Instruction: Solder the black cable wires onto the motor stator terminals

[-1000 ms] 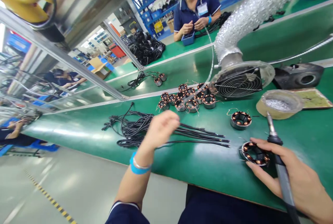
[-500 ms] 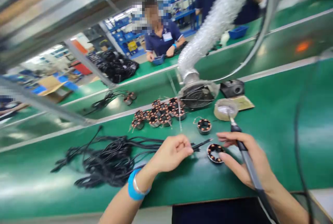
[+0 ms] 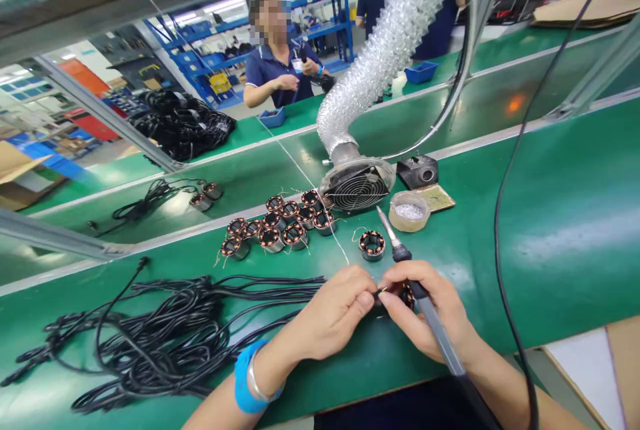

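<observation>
My left hand (image 3: 333,320) is closed in a pinch on the end of a black cable (image 3: 379,291), whose tip meets my right fingertips. In my right hand (image 3: 447,317) lies a soldering iron (image 3: 401,253), its metal tip pointing up and away. The right thumb and forefinger pinch together at the cable's end. Partly hidden behind those fingers is a copper-wound motor stator (image 3: 407,296). Just beyond my hands another stator (image 3: 372,246) stands on the green bench (image 3: 310,383). Many black cables (image 3: 165,333) lie in a tangle at left.
Several stators (image 3: 271,239) cluster left of a round fume extractor (image 3: 357,188) on a silvery hose (image 3: 380,63). A dish (image 3: 410,211) of silvery material stands beside a black iron holder (image 3: 419,171). One thin cord (image 3: 500,237) hangs at right. A co-worker (image 3: 280,70) stands across the bench.
My hands have come together, and the right fingers now pinch at the cable end. The iron's tip has moved away from the silvery dish. The view has shifted.
</observation>
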Available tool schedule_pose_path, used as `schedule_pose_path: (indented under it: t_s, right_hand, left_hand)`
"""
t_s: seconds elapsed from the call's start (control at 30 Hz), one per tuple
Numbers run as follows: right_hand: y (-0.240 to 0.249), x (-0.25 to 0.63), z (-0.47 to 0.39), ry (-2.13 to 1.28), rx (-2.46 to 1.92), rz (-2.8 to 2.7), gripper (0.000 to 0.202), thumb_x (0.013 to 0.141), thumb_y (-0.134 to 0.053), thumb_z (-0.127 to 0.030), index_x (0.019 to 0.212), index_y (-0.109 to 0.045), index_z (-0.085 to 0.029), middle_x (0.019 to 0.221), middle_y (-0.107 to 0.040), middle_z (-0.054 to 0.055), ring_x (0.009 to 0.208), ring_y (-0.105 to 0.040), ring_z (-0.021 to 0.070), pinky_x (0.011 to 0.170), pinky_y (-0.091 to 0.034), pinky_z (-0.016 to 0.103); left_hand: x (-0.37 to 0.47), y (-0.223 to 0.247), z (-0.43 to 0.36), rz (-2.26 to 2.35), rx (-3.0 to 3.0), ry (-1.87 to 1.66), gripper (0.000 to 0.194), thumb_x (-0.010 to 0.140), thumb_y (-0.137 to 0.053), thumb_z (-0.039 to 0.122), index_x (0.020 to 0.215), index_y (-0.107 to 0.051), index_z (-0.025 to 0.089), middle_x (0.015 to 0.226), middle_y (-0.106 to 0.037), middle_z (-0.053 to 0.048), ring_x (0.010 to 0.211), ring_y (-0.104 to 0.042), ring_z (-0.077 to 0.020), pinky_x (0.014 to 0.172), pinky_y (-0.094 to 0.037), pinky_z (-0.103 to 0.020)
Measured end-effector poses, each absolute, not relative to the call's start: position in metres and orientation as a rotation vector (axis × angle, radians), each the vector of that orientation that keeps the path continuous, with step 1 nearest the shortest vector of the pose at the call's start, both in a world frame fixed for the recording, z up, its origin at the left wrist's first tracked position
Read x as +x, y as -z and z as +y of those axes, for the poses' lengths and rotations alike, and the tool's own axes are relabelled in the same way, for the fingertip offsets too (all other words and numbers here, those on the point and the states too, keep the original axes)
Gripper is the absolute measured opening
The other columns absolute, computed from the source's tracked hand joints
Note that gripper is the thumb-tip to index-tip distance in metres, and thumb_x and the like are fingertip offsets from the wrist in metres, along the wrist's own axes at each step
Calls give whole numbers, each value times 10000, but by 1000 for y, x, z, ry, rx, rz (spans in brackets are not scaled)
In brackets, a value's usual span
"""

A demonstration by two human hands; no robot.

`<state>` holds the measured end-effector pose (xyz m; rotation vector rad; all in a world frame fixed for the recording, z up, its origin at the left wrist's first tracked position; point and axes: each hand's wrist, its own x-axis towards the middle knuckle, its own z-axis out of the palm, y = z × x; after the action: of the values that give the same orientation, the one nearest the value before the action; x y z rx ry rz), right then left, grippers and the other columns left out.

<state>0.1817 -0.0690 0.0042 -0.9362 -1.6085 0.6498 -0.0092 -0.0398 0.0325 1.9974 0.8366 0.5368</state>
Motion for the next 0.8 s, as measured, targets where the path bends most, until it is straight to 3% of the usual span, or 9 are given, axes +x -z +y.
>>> schedule_pose_path:
  t_s: [0.1,0.2,0.3,0.47,0.57,0.7,0.8]
  right_hand:
    - [-8,175,-70,-584,-985,-1540,226,840,-613,-114,1005,-549,-254,837,-625,-45,648,-613,66,645,-531,160]
    - [-10,167,-71,-586,-1081,-1498,192,837,-612,-136,975,-548,-253,778,-604,-53,585,-585,66,551,-512,146]
    - [-8,156,-74,-583,-1182,-1441,206,834,-644,-177,993,-538,-255,719,-613,-64,524,-572,70,475,-488,139]
    - [0,142,-85,-516,-1225,-1447,225,855,-645,-179,1035,-523,-238,717,-646,-51,490,-562,74,469,-485,158]
    - [1,146,-86,-335,-1153,-1603,196,855,-624,-140,1015,-541,-218,746,-629,-22,542,-564,99,511,-493,208]
    - [-13,160,-71,-229,-1000,-1793,268,827,-657,-123,1066,-563,-198,950,-685,59,833,-628,191,730,-547,330]
    - [-26,168,-56,-389,-847,-1934,240,858,-597,-70,1043,-603,-222,876,-694,14,780,-607,162,716,-530,297]
  left_hand:
    - [0,-23,-47,824,1672,-535,373,1022,-323,457,835,-487,180,758,-541,-13,665,-470,-120,649,-387,-247]
    - [6,-13,-54,843,1364,-625,366,980,-416,538,898,-479,187,615,-419,60,535,-345,-84,523,-287,-206]
    - [11,-10,-57,850,1091,-772,395,909,-535,587,922,-471,198,555,-286,106,469,-216,-68,451,-179,-192]
    - [9,-11,-52,857,871,-776,438,850,-585,623,851,-404,225,478,-229,138,410,-119,-64,402,-111,-192]
    - [2,-10,-49,917,1001,-724,435,878,-544,614,794,-396,214,533,-267,112,460,-181,-72,442,-178,-198]
    - [-5,-11,-48,1029,1413,-619,330,963,-456,474,788,-454,194,684,-423,40,624,-363,-115,587,-331,-238]
    - [-5,-16,-50,1066,1587,-540,223,980,-428,370,857,-501,199,806,-535,-1,756,-471,-159,720,-385,-289]
